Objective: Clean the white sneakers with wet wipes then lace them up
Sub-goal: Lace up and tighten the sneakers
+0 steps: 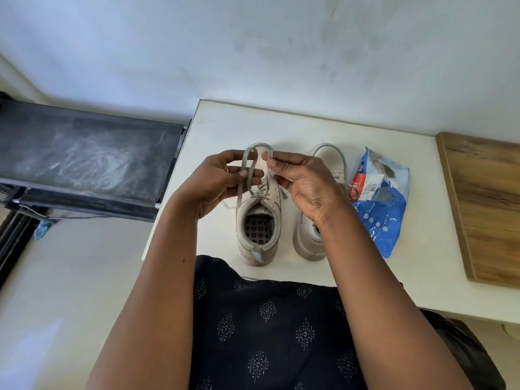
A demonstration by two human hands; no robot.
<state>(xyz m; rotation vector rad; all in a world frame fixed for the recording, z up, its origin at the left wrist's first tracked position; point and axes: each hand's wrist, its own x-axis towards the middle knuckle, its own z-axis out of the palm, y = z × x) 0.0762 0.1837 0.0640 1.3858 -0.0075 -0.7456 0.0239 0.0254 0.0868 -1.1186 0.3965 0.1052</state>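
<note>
The left hand (pixel 222 178) and the right hand (pixel 304 187) each pinch part of one grey lace (pixel 259 144), holding a loop up between them, probably to form the bow. The lace runs down to the left sneaker (pixel 257 220). Two sneakers stand side by side on the white worktop (pixel 225 122), and one blue wet wipes pack (pixel 380 209) lies just beside the right sneaker (pixel 308 240).

The white table (pixel 225 128) is carrying an off-white sneaker (pixel 253 253) beside a second sneaker (pixel 308 244), a crinkled blue wipes packet (pixel 385 220) lying just alongside, a brown wooden board (pixel 486 204) farther right.
</note>
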